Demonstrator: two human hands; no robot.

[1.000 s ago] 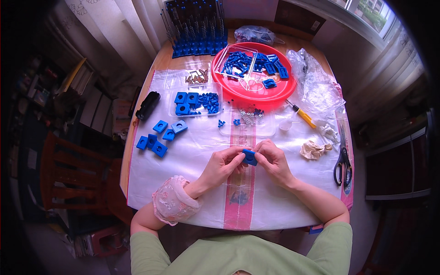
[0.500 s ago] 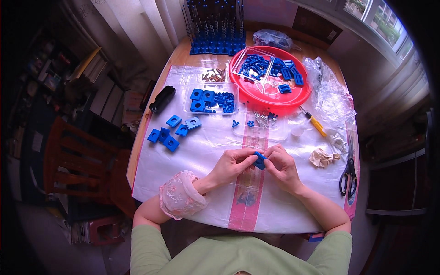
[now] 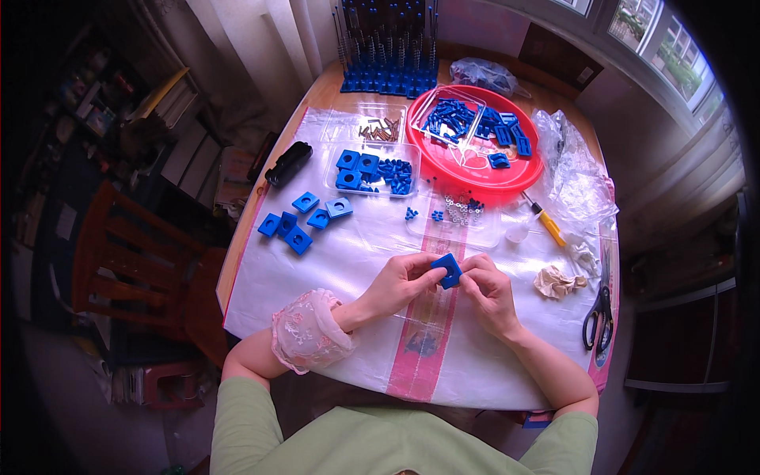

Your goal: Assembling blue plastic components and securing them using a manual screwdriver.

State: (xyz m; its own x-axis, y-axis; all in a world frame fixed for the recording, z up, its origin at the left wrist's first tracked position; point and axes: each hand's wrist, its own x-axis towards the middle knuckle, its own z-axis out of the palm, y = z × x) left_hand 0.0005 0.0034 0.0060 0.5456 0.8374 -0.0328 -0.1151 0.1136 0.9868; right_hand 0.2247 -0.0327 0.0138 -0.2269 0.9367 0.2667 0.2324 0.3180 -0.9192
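Over the pink strip of the table cover, my left hand (image 3: 400,286) pinches a small blue square block (image 3: 450,274) with a hole in its face, thumb on top. Beside the block's right edge is my right hand (image 3: 492,299), fingers curled and thumb pressed to them. Anything between those right fingertips is hidden or too small to name. To the left lie several loose blue square blocks (image 3: 298,240) with round holes. Beyond them, a clear plastic box (image 3: 370,192) holds more such blocks and small blue parts.
A clear lid (image 3: 492,237) carries small metal nuts and blue bits. Behind stand a red basin (image 3: 518,180) of blue parts and a rack of springs (image 3: 388,75). At right: a yellow-handled screwdriver (image 3: 548,227), crumpled paper (image 3: 559,282), scissors (image 3: 599,317). A black case (image 3: 290,164) lies left.
The blue block has been tilted so more of its face shows. My right fingers have drawn slightly back toward its right edge. The whole view has shifted a little.
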